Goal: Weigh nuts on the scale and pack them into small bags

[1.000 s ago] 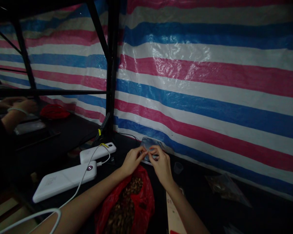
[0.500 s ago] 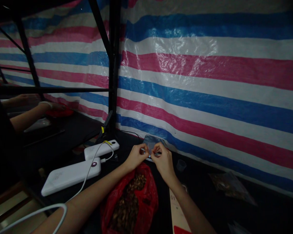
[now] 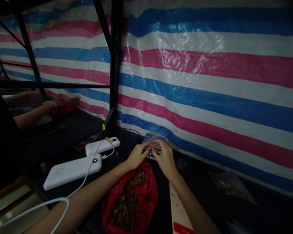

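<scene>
My left hand [image 3: 138,156] and my right hand [image 3: 164,156] meet above the black table, fingertips pinched on a small clear plastic bag [image 3: 153,139]. The bag rises pale and see-through between the fingers; its lower part is hidden by them. Just below my hands lies an open red plastic bag [image 3: 150,208] full of small brown pieces [image 3: 125,208], whose kind I cannot make out. A dark flat device [image 3: 147,136] is partly covered behind my fingers. Close to my right wrist stands a small clear plastic cup [image 3: 182,163].
Two white power banks [image 3: 72,170] with a white cable [image 3: 89,172] lie at left. Beneath my right forearm is a lit phone-like screen [image 3: 179,211]. A filled clear bag [image 3: 230,186] lies right. Striped sheeting [image 3: 210,94] hangs behind; another person's arm [image 3: 35,113] shows left.
My hands have come closer together, and the small plastic bag now stands higher and tilted between them. The view has shifted slightly. At far left, the other person's hands have moved a little.
</scene>
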